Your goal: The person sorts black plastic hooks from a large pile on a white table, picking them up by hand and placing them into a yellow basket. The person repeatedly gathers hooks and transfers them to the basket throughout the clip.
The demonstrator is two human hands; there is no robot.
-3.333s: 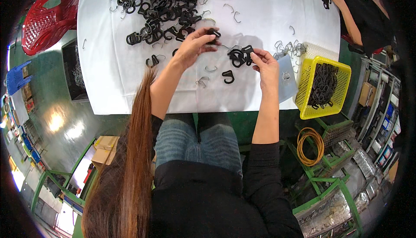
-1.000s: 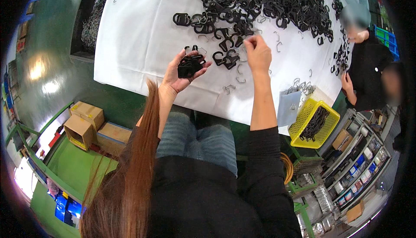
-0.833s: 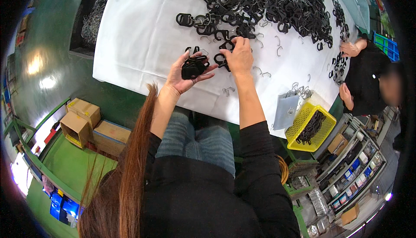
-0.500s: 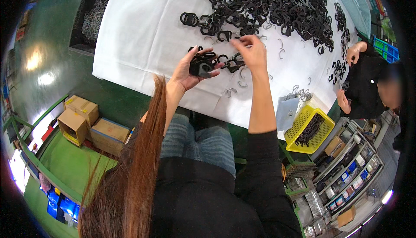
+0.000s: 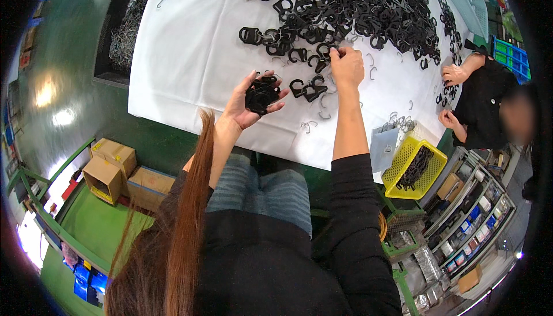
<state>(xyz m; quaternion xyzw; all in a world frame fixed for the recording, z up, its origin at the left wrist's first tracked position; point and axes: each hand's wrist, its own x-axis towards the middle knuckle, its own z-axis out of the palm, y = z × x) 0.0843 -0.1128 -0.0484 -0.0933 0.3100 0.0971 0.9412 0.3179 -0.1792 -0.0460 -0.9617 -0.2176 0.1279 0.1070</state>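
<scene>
My left hand [image 5: 237, 106], palm up with curved fingers, cradles a handful of black plastic hooks [image 5: 261, 95] above the white-covered table [image 5: 178, 63]. At the near edge of a big heap of the same black hooks [image 5: 368, 5], my right hand [image 5: 348, 67] pinches a black hook [image 5: 324, 50]; its fingertips partly hide it. Between my hands lies a small cluster of black hooks [image 5: 309, 89]. Small bent metal wire clips [image 5: 324, 115] are scattered on the cloth nearby.
A yellow basket [image 5: 391, 186] holding black pieces stands at the table's right corner, beside a pale box [image 5: 382, 153] with wire clips. A co-worker [image 5: 487, 106] works at the right edge. Left of the table sits a dark crate [image 5: 103, 57] of metal pieces; cardboard boxes [image 5: 106, 178] lie lower left.
My right hand has moved up and right, from above the small cluster to the heap's edge. My left hand has shifted slightly left and down with its handful. The co-worker's hands have moved left.
</scene>
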